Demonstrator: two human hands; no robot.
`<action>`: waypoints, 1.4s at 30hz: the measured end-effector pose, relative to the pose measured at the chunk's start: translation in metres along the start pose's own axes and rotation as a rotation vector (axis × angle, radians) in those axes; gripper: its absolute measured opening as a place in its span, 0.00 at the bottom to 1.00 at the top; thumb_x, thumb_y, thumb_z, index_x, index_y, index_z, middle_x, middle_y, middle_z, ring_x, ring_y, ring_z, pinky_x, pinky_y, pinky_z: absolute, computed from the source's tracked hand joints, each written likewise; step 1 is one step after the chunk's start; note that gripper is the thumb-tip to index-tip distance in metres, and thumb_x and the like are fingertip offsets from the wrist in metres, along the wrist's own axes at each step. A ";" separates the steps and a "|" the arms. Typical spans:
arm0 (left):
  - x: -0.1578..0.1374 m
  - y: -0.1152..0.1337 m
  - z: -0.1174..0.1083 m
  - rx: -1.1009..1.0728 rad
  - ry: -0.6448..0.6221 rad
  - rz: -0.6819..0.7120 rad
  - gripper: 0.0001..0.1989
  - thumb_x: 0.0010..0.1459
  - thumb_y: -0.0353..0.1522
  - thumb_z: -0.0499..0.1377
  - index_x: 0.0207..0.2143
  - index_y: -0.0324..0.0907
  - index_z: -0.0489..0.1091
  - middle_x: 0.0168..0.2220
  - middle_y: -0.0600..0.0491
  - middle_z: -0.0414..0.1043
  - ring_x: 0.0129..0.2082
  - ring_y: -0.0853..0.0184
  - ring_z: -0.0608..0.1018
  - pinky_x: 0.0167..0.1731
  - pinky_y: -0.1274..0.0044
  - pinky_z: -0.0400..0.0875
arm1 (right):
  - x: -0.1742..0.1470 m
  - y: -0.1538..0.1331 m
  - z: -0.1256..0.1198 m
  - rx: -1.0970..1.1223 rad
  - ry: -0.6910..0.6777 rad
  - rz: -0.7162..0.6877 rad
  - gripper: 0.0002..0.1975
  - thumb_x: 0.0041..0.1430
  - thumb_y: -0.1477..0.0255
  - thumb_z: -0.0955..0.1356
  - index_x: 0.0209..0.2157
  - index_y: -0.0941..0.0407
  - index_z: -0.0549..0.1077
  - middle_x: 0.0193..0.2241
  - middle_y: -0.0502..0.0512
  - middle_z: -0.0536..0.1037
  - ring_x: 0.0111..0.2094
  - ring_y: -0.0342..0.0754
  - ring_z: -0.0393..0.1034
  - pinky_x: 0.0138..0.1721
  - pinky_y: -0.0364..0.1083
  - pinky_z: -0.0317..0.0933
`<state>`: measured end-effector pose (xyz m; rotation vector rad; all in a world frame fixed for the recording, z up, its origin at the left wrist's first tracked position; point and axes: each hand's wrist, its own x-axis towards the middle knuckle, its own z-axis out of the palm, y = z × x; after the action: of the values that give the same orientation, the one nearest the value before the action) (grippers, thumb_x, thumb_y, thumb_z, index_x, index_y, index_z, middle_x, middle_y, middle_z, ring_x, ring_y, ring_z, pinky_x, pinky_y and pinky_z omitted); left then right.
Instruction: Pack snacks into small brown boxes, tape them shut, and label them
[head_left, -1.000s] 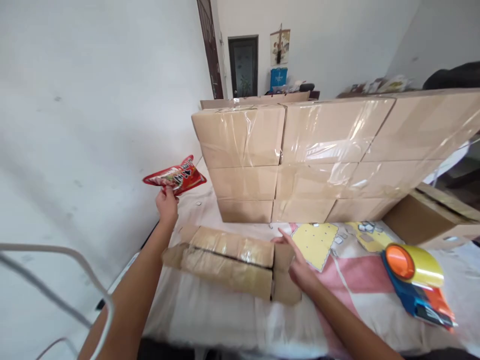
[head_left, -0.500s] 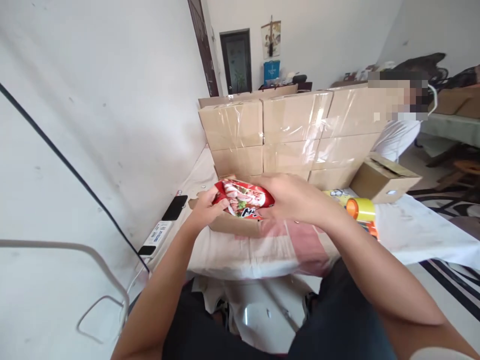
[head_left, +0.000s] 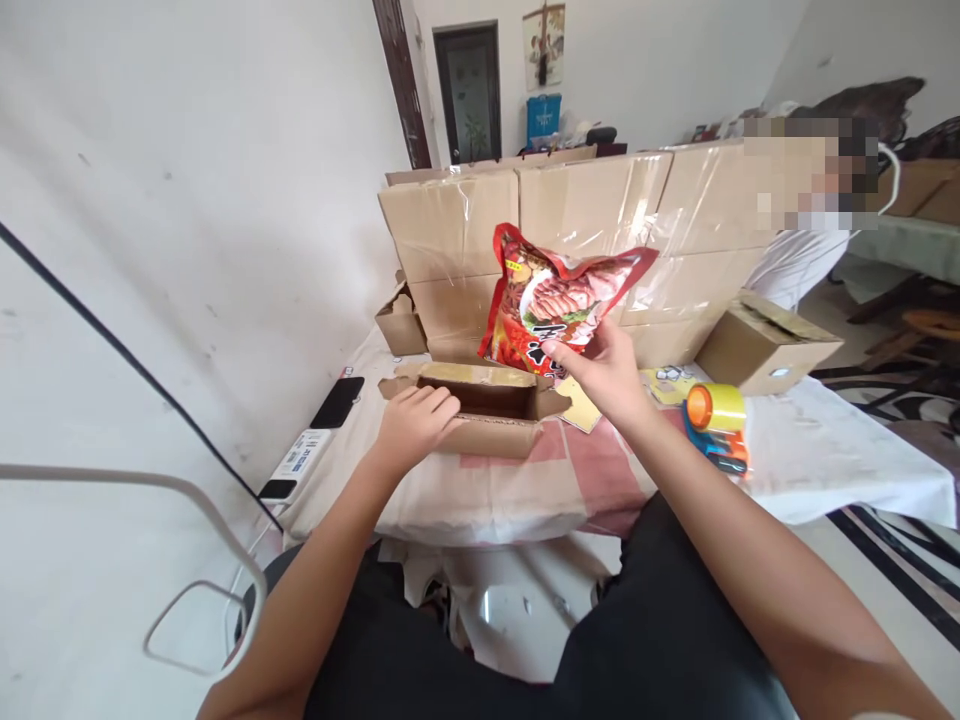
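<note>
My right hand (head_left: 606,368) grips the lower right of a red noodle packet (head_left: 562,300), thumb on its front. The packet is held up tilted above and behind an open cardboard box (head_left: 487,440), apart from it. Pictures of sliced meat and greens show on its face. My left hand (head_left: 420,420) is curled over the left part of the box's near edge, its fingertips at the opening. The box's flaps stand out at both ends, and its inside looks dark.
Taped cartons (head_left: 585,210) form a wall behind the box. An open carton (head_left: 772,345) stands at right, near a yellow tape roll on a dispenser (head_left: 716,420). A smaller box (head_left: 401,320) and black phone (head_left: 337,402) lie left. A person (head_left: 802,260) is beyond the cartons.
The noodle packet has risen from over the box, away from my left hand, in my right hand alone. My left hand has gone to the box's edge.
</note>
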<state>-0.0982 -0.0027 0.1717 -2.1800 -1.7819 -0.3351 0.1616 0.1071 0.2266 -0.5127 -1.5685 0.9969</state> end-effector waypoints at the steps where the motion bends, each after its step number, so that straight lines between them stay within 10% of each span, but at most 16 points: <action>1: -0.001 0.009 -0.004 -0.017 -0.014 0.007 0.10 0.68 0.36 0.53 0.36 0.45 0.72 0.38 0.46 0.79 0.41 0.54 0.78 0.41 0.65 0.67 | -0.001 -0.001 0.001 -0.005 -0.018 0.002 0.31 0.46 0.49 0.79 0.44 0.54 0.74 0.44 0.57 0.82 0.46 0.56 0.78 0.51 0.54 0.73; 6: -0.006 0.034 -0.018 -0.053 -0.159 -0.077 0.06 0.55 0.30 0.62 0.37 0.46 0.70 0.64 0.47 0.68 0.37 0.56 0.80 0.33 0.67 0.68 | -0.007 0.004 0.010 -0.010 -0.225 0.058 0.33 0.46 0.51 0.79 0.48 0.56 0.75 0.45 0.57 0.82 0.47 0.56 0.77 0.50 0.53 0.73; 11: -0.005 0.020 -0.014 -0.202 -0.250 -0.066 0.13 0.56 0.39 0.63 0.42 0.45 0.70 0.60 0.41 0.66 0.46 0.48 0.78 0.45 0.59 0.73 | -0.012 0.015 0.022 -0.158 -0.380 -0.048 0.28 0.54 0.53 0.76 0.49 0.57 0.75 0.49 0.60 0.78 0.50 0.56 0.74 0.51 0.52 0.69; 16: -0.003 -0.011 -0.003 -0.462 -0.218 0.026 0.32 0.54 0.45 0.66 0.59 0.47 0.69 0.66 0.43 0.63 0.68 0.42 0.61 0.66 0.51 0.56 | -0.014 0.025 0.021 -0.583 -0.607 -0.186 0.17 0.61 0.64 0.72 0.49 0.58 0.74 0.47 0.61 0.76 0.45 0.55 0.73 0.45 0.48 0.65; 23: -0.013 -0.050 -0.016 -0.825 -0.165 -0.092 0.32 0.49 0.53 0.69 0.52 0.46 0.72 0.74 0.40 0.45 0.73 0.44 0.55 0.64 0.56 0.64 | -0.016 0.030 0.034 -1.029 -0.716 0.003 0.22 0.62 0.71 0.70 0.56 0.60 0.66 0.50 0.68 0.77 0.47 0.60 0.75 0.41 0.49 0.65; 27: -0.017 -0.054 -0.017 -0.907 -0.152 -0.133 0.27 0.55 0.53 0.65 0.49 0.45 0.72 0.73 0.38 0.50 0.70 0.46 0.61 0.62 0.58 0.66 | -0.014 0.045 0.050 -0.900 -0.861 0.029 0.34 0.59 0.70 0.73 0.64 0.57 0.62 0.57 0.67 0.75 0.54 0.60 0.74 0.50 0.51 0.67; 35: -0.021 -0.067 0.002 -0.508 -0.058 -0.373 0.35 0.59 0.52 0.61 0.62 0.43 0.64 0.67 0.39 0.63 0.66 0.47 0.67 0.63 0.57 0.62 | -0.006 0.042 0.021 -1.000 -0.434 -0.224 0.17 0.67 0.71 0.64 0.54 0.58 0.75 0.58 0.64 0.74 0.61 0.62 0.65 0.62 0.60 0.58; 42: -0.027 -0.063 0.010 -0.583 0.051 -0.341 0.43 0.57 0.39 0.62 0.71 0.43 0.49 0.62 0.41 0.63 0.55 0.52 0.73 0.48 0.65 0.75 | 0.003 0.058 -0.015 -0.962 -0.360 0.375 0.21 0.63 0.66 0.69 0.56 0.57 0.74 0.39 0.60 0.83 0.38 0.54 0.76 0.40 0.48 0.65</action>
<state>-0.1660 -0.0123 0.1584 -2.1603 -2.2346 -1.0995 0.1640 0.1457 0.1802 -1.3831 -2.3067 0.5491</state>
